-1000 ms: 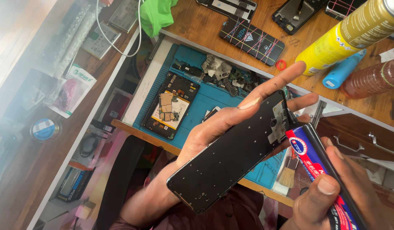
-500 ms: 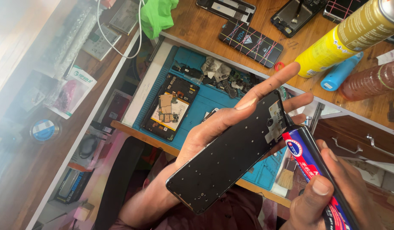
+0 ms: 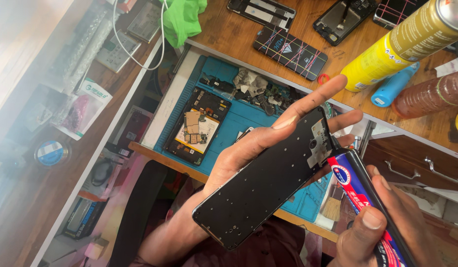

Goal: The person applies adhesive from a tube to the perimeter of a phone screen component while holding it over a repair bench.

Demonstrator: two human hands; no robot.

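My left hand (image 3: 261, 148) holds a black phone frame (image 3: 268, 180) flat across its fingers, thumb lying along the frame's top edge. My right hand (image 3: 382, 232) grips a glue tube (image 3: 367, 198) with a black tip and red, white and blue label. The tube's tip touches the frame's upper right corner, by a small grey patch. Below the hands lies a blue work mat (image 3: 239, 118) with an opened phone (image 3: 196, 126) showing its circuit boards.
A yellow spray can (image 3: 402, 42), a blue bottle (image 3: 394, 84) and a brown bottle (image 3: 432, 94) lie on the wooden bench at right. Several phones and screens (image 3: 290, 52) lie at the top. A green cloth (image 3: 184, 17) and white cable are upper left.
The glue tube's tip has shifted slightly along the frame's upper right corner, and my left hand tilted the frame a little. The view moved slightly.
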